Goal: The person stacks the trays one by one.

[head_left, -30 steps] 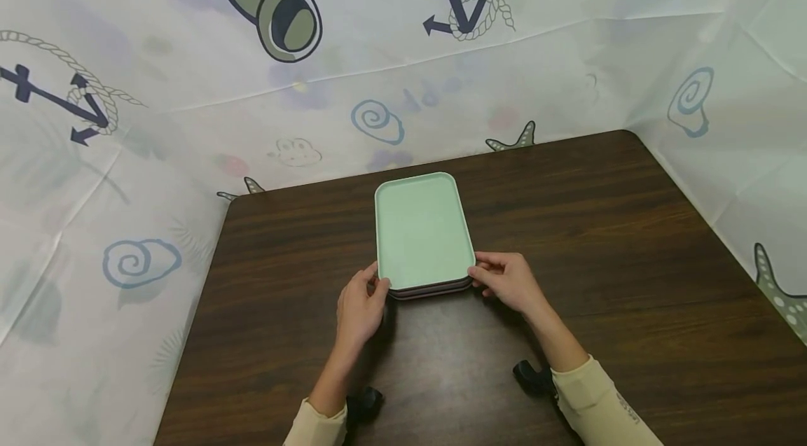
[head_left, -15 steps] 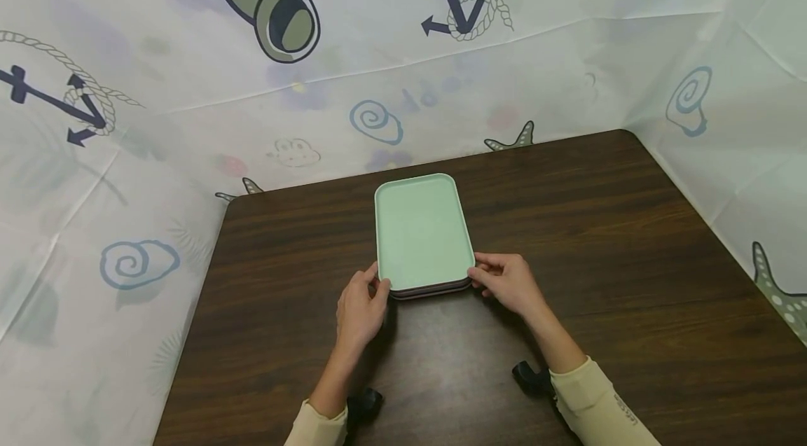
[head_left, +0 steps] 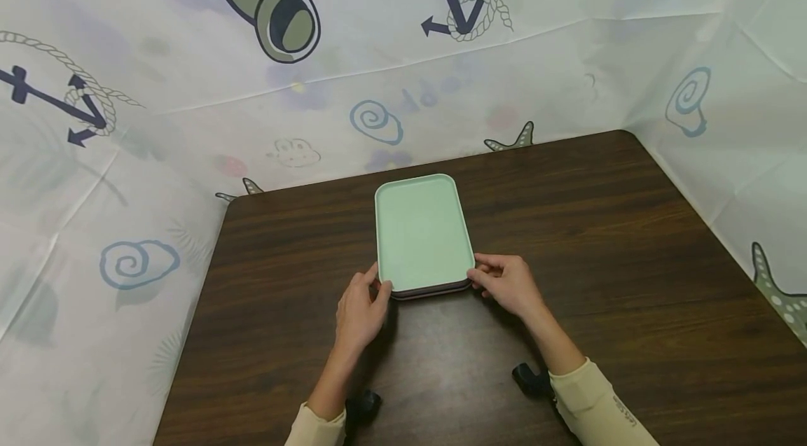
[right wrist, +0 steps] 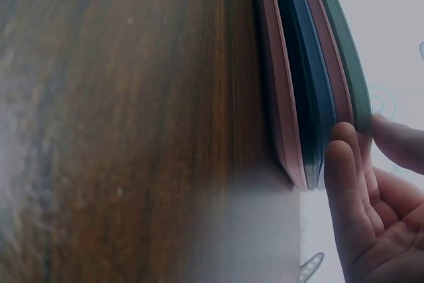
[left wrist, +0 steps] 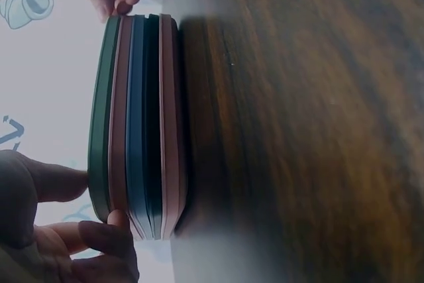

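Note:
A light green rectangular tray (head_left: 425, 232) lies on top of a stack of trays at mid-table. Below it, the left wrist view shows a pink tray (left wrist: 120, 124), a blue tray (left wrist: 136, 130), a dark teal tray (left wrist: 154, 130) and another pink tray (left wrist: 173, 130) at the bottom. At the near left corner, my left hand (head_left: 359, 309) pinches the green tray, thumb at its rim and fingers lower on the side. My right hand (head_left: 509, 281) pinches it likewise at the near right corner. The hands hide both corners.
The stack stands on a dark wood-grain table (head_left: 302, 243). Behind and beside it hangs a white cloth (head_left: 208, 68) printed with anchors and shells. Black wrist mounts (head_left: 532, 379) sit under the pale sleeves (head_left: 595, 397).
In the head view the green tray and both hands have shifted very slightly downward. The grip of both hands looks the same.

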`<state>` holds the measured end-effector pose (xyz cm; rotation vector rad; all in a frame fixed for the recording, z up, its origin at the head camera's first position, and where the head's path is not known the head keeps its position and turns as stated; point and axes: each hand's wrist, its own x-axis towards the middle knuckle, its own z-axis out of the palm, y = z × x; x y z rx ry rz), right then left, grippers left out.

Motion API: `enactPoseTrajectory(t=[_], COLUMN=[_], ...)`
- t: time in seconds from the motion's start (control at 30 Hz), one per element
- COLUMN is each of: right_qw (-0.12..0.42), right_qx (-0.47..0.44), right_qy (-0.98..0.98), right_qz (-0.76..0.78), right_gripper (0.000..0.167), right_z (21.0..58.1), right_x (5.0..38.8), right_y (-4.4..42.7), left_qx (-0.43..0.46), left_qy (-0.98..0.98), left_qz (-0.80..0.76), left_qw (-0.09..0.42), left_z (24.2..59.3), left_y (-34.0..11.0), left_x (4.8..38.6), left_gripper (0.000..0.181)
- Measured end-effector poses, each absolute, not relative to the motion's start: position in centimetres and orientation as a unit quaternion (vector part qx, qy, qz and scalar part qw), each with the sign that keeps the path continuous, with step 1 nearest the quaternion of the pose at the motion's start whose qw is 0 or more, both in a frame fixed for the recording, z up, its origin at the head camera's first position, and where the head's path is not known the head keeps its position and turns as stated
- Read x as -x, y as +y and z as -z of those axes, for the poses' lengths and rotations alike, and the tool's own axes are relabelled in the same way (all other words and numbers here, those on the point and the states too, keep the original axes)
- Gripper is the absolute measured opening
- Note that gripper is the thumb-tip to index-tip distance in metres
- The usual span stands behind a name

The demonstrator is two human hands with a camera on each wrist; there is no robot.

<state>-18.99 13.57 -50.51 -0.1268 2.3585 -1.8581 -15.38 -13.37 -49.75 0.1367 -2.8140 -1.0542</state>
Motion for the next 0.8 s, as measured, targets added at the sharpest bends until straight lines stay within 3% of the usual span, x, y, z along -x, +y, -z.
enactPoseTrajectory(t=[0.5, 0.8], right_qw=[0.087, 0.094], right_qx=[0.045, 0.055], right_qy=[0.781, 0.765], right_qz=[0.616, 0.635], right_gripper=[0.045, 0.048], right_z=[50.8, 50.3], right_x=[18.8, 18.2], right_y=[13.8, 14.5], left_qx=[0.003, 0.009], left_qy=[-0.933, -0.933], left_qz=[0.361, 0.359], left_qw=[0.006, 0.003], left_z=[49.9, 48.8], left_y=[-15.0, -17.3], left_x=[15.6, 14.4], left_gripper=[0.055, 0.051])
